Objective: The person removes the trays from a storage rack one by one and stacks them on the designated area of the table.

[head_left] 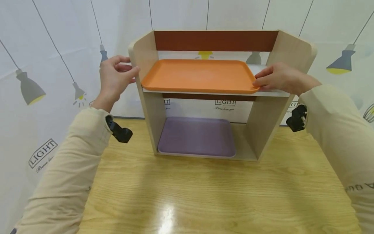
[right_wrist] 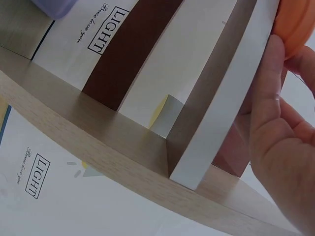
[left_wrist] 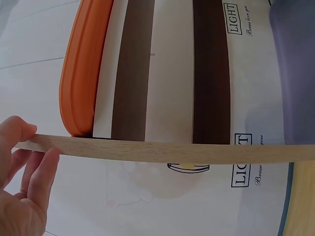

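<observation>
Glossy wood-grain table (head_left: 204, 195) bears two-tier pale shelf (head_left: 266, 126), brown crossbars (head_left: 216, 40) behind. Upper tier: orange tray (head_left: 201, 76), rectangular, rounded corners, raised rim. Lower tier: purple tray (head_left: 198, 136), left side. Left hand (head_left: 115, 76) pinches left side panel (head_left: 156, 117); right hand (head_left: 277, 78) grips orange tray's right edge.

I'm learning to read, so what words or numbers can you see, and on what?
"LIGHT", several times, on the wall sheet.
"love you", curly, under LIGHT on that sheet; the word before is unclear.
Right sleeve: letters, too blurred to read.
Left sleeve: mark too small.
Numbers: none readable.
</observation>
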A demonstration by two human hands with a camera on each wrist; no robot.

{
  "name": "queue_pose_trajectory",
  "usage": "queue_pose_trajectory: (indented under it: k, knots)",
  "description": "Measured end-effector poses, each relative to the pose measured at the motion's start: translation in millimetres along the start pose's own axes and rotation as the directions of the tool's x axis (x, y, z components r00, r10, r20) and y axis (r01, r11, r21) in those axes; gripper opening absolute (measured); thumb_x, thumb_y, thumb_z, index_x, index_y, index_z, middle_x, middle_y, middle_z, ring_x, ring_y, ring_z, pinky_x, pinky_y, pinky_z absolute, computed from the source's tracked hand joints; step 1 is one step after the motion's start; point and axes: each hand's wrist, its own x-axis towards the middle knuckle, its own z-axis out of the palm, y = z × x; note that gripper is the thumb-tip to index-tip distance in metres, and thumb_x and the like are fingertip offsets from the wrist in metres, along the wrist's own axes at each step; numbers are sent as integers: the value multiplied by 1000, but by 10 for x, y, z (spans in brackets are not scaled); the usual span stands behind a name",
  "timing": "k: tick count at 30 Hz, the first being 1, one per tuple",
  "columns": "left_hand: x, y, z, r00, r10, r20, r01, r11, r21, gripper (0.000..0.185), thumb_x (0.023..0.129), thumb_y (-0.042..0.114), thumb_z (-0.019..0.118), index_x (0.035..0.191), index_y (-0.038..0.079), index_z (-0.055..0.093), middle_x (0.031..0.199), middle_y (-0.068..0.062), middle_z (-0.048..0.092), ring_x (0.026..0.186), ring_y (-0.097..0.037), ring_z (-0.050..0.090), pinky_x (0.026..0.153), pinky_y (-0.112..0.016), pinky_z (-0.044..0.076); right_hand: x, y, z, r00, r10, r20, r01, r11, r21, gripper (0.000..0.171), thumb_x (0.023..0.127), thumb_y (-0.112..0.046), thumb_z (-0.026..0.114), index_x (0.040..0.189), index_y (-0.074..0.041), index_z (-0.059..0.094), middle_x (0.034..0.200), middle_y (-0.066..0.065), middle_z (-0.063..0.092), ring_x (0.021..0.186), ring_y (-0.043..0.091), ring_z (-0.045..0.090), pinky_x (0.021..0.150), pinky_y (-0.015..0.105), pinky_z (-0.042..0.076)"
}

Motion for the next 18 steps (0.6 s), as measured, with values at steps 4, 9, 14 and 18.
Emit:
queue_pose_trajectory:
  k: [4,9,14,18]
  knots:
    - [-18,-16,15,1000,-10,-8,11,999,34,37,78,21,67,110,5,59,89,-7,60,74,-14,60,59,-16,50,-18,-13,-3,1000,14,6,-14,1000,0,50,84,-9,59,123,14,38,75,-4,63,68,5,59,65,17,50]
    - [-23,-33,38,1000,-4,-21,5,999,50,37,78,21,66,111,6,59,89,-7,60,73,-14,60,59,-15,50,-57,-4,12,1000,16,0,-16,1000,5,50,84,-8,58,123,15,38,76,-2,63,68,6,60,66,19,51]
    - [-12,-14,48,999,25,-30,-23,998,60,37,78,22,66,110,5,60,86,-7,61,71,-12,60,58,-14,50,-102,3,28,1000,11,-5,-11,999,44,50,85,-6,57,123,16,35,75,-3,61,68,5,61,66,19,51]
    - [-22,-7,28,999,17,-42,-15,999,41,37,77,21,67,110,5,60,85,-5,61,72,-12,60,58,-14,50,-152,-26,57,1000,10,-25,-10,1000,11,50,85,-8,57,124,15,37,75,-5,61,67,4,61,66,19,51]
